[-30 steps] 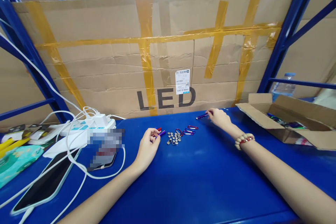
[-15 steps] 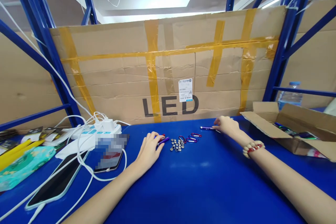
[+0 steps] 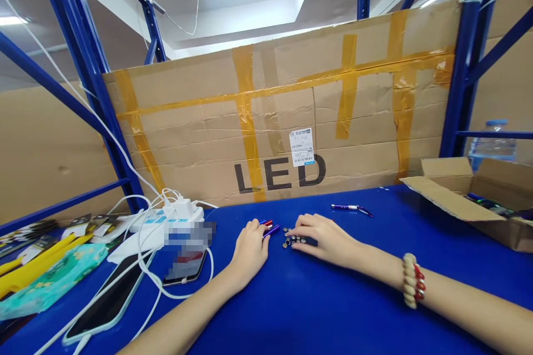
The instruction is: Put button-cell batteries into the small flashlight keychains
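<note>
My left hand rests on the blue table, fingers curled round small red and purple tubes. My right hand lies palm down over a pile of several small round silver cells, fingertips touching them. It hides the coloured clips seen earlier. A purple pen-like light lies alone on the table behind my right hand. A bead bracelet is on my right wrist.
An open cardboard box with coloured items stands at the right. A taped cardboard sheet marked LED closes the back. At the left are a power strip, white cables, phones and packets. Blue rack posts stand at both sides.
My right hand let go of the purple pen-like light at the back and moved left and nearer onto the pile of silver cells. The left hand stayed put. The camera tilted up.
</note>
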